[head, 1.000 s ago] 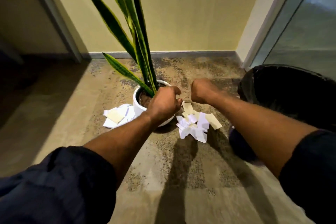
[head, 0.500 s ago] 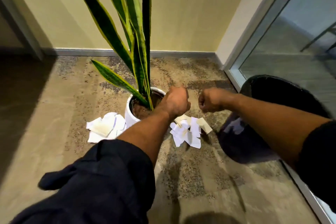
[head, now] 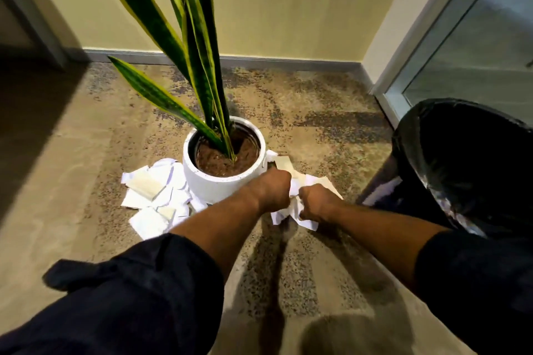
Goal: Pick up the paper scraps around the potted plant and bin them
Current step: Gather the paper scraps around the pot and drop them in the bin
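Gripping the paper scraps (head: 294,207) beside the white pot (head: 219,187), left hand (head: 271,190) & right hand (head: 315,202) curl on them. Paper looks v. light, soft; best bunch it from edges.

White paper scraps (head: 155,196) lie both sides of the potted plant (head: 222,187), black bin (head: 403,141) right

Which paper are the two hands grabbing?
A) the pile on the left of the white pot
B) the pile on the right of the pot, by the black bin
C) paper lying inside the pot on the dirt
B: the left hand and right hand are curled on the right pile beside the white pot, near the black bin; no hand is on the left pile.
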`<move>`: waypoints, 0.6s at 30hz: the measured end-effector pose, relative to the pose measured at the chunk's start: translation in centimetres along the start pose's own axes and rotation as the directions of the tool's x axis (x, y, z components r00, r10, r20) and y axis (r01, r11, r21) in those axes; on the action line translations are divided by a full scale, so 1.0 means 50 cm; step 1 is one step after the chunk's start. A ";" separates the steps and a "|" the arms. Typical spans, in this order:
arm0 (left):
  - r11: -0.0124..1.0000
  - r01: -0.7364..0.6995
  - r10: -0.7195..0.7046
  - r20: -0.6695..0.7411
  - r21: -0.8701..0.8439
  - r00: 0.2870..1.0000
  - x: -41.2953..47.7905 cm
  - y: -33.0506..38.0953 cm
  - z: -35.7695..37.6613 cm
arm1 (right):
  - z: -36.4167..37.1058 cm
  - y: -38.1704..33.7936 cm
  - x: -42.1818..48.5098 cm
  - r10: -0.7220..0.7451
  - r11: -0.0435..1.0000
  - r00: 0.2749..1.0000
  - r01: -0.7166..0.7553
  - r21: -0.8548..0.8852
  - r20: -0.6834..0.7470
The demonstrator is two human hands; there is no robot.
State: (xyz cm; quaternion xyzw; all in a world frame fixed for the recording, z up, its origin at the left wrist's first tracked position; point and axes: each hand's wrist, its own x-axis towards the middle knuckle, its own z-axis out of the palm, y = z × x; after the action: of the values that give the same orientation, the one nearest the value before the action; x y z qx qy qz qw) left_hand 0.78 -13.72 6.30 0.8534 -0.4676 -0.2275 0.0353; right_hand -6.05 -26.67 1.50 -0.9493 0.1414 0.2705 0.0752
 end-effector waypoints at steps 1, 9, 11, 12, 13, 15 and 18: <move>0.999 0.004 -0.004 -0.004 -0.041 1.000 0.006 -0.003 0.008 | 0.016 0.003 0.005 -0.004 1.000 1.000 0.004 0.018 -0.016; 0.966 0.016 -0.026 -0.032 -0.259 0.999 0.057 -0.028 0.088 | 0.068 0.010 0.030 0.004 0.982 0.983 0.030 0.189 -0.181; 0.988 0.049 -0.046 0.027 -0.145 0.999 0.068 -0.031 0.118 | 0.068 0.008 0.040 -0.036 0.983 0.982 0.069 0.171 -0.188; 0.996 0.051 -0.047 0.055 -0.077 0.997 0.073 -0.030 0.133 | 0.065 0.009 0.045 -0.051 0.984 0.983 0.080 0.161 -0.175; 0.997 0.059 -0.055 0.083 -0.050 0.995 0.075 -0.029 0.146 | 0.063 0.010 0.050 -0.061 0.986 0.986 0.084 0.145 -0.155; 0.985 0.132 -0.122 0.098 -0.109 0.988 0.075 -0.032 0.165 | 0.059 0.009 0.061 -0.079 0.993 0.990 0.088 0.076 -0.115; 0.982 0.160 -0.160 0.001 -0.106 0.987 0.077 -0.041 0.185 | 0.062 0.014 0.073 -0.086 0.996 0.993 0.086 -0.013 -0.086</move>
State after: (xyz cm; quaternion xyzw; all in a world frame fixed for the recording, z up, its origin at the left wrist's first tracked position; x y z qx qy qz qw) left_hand 0.25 -14.28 -3.91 0.8860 -0.3847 -0.2508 0.0635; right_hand -4.80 -27.47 -3.10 -0.9656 0.1022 0.2265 0.0764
